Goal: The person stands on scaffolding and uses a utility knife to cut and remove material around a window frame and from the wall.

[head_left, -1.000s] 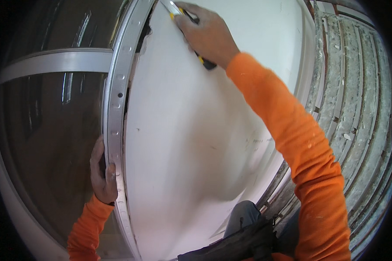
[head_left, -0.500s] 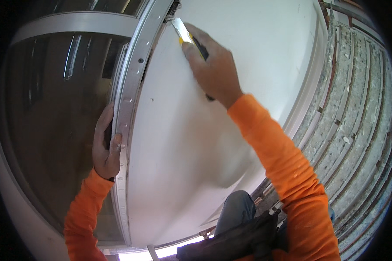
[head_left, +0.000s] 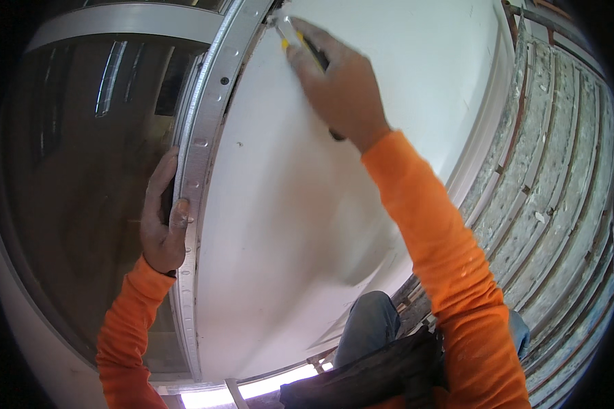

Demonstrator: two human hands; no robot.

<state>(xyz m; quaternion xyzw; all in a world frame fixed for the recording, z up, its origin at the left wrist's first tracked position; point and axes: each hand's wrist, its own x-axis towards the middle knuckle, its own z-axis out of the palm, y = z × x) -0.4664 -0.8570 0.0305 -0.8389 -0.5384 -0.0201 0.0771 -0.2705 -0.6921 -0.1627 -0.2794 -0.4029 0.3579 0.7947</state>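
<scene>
Silver is the colour of the dimpled metal strip [head_left: 205,129] that crosses the head view. Its long axis runs from the upper middle to the lower left of centre, the top end leaning right. The governing relation is at the joint [head_left: 235,85] between this strip and the white panel [head_left: 300,184]: the joint follows the strip's right edge, and the utility knife [head_left: 314,54] approaches it at a slant near the top. The blade points up and left; the butt end points down and right.

My right hand [head_left: 351,85] is wrapped around the knife handle, the butt projecting below the palm. It is the nearer hand to the upper joint and lies to the right of it, over the panel. The blade is blurred; I cannot tell whether its tip touches the panel edge.

My left hand [head_left: 162,221] is lower, well apart from the blade. It is half curled across the strip's left edge: thumb on the metal face, fingers on the side of the dark glass [head_left: 75,177]. Its pressure cannot be read. From this hand, the knife lies up and to the right, beyond the strip.
</scene>
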